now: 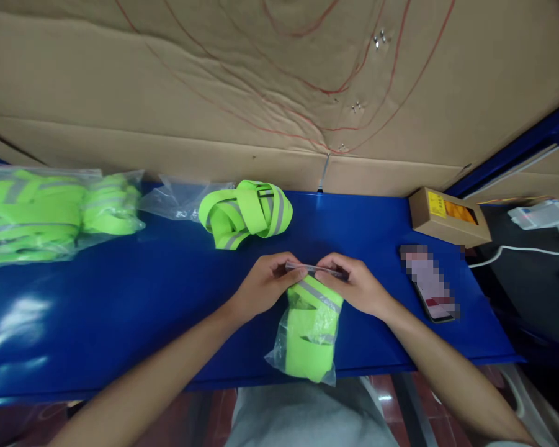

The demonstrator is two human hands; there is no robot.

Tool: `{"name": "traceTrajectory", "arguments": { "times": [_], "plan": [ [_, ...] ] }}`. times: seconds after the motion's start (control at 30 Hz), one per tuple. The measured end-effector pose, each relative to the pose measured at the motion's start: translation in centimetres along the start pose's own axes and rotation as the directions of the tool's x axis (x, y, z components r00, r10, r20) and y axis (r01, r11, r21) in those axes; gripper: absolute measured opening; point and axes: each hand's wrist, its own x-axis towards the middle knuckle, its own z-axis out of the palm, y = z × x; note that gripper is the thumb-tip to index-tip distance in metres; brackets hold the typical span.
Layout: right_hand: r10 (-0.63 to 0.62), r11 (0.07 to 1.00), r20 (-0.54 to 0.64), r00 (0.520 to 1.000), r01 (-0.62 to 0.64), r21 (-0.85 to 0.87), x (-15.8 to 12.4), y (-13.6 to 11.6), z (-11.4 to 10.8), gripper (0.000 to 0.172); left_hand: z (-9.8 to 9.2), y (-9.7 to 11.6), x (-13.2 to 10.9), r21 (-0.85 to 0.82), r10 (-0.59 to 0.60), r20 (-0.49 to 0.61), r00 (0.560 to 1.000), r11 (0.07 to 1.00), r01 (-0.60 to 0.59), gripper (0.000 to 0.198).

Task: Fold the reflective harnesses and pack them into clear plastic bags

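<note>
A clear plastic bag (311,335) with a folded neon-green strap and grey reflective stripes inside lies at the table's front edge. Its top edge is pinched on the left by my left hand (272,282) and on the right by my right hand (353,282), fingers and thumbs closed on the plastic. Just beyond my hands, a loose bundle of the same green strap (246,214) rests on the blue table (167,298).
Bagged green straps (32,214) lie at the far left, beside a flat clear bag (181,197). On the right are a phone (430,282), an open cardboard box (447,217) and a white cable (521,248). A cardboard wall (167,81) with red wires stands behind.
</note>
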Motion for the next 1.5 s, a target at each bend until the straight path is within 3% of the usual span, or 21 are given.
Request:
{"name": "traceTrajectory", "arguments": {
  "times": [0.23, 0.37, 0.53, 0.7, 0.83, 1.03, 1.17, 1.33, 1.5],
  "plan": [
    [-0.045, 0.991, -0.035, 0.998, 0.04, -0.128, -0.4, -0.5, -0.1, 0.021, 0.3, -0.2, 0.3, -0.065, -0.049, 0.057, 0.997, 0.996, 0.053, 0.033],
    [-0.072, 0.982, -0.063, 0.995, 0.059, -0.182, -0.4, -0.9, -0.5, 0.022, 0.2, -0.1, 0.3, -0.07, -0.037, -0.043, 0.998, 0.997, 0.034, 0.038],
    [-0.033, 0.996, -0.069, 0.997, 0.028, -0.081, -0.1, -0.4, -0.8, 0.025, 0.0, 0.2, 0.1, -0.109, 0.056, -0.141, 0.988, 0.991, -0.072, 0.037],
    [0.03, 0.998, 0.02, 0.999, -0.029, -0.05, 0.0, -0.3, -0.8, 0.03, -0.1, 0.5, -0.1, -0.091, 0.057, 0.002, 0.998, 0.994, -0.056, 0.031],
    [-0.013, 0.99, 0.074, 0.997, 0.023, -0.136, -0.4, -0.6, -0.4, 0.029, 0.2, 0.3, -0.1, -0.053, 0.016, 0.089, 0.996, 0.999, -0.011, 0.033],
    [-0.062, 0.982, 0.054, 0.997, 0.07, -0.173, -0.8, -1.0, -0.1, 0.028, 0.1, 0.1, 0.1, 0.012, 0.023, 0.181, 0.983, 1.0, -0.025, 0.037],
    [-0.053, 0.985, 0.015, 0.998, 0.055, -0.165, -0.3, -0.6, 0.0, 0.028, 0.0, -0.1, 0.2, 0.095, 0.088, 0.121, 0.989, 0.99, -0.1, 0.036],
    [-0.039, 0.989, 0.079, 0.996, 0.05, -0.139, -0.3, -0.9, -0.8, 0.026, 0.0, -0.1, 0.1, 0.095, 0.204, -0.008, 0.979, 0.975, -0.202, 0.029],
    [-0.055, 0.971, -0.043, 0.998, 0.043, -0.236, -0.4, -1.6, -1.0, 0.031, 0.1, 0.4, 0.0, 0.08, 0.222, -0.082, 0.972, 0.973, -0.215, 0.03]
  ]
}}
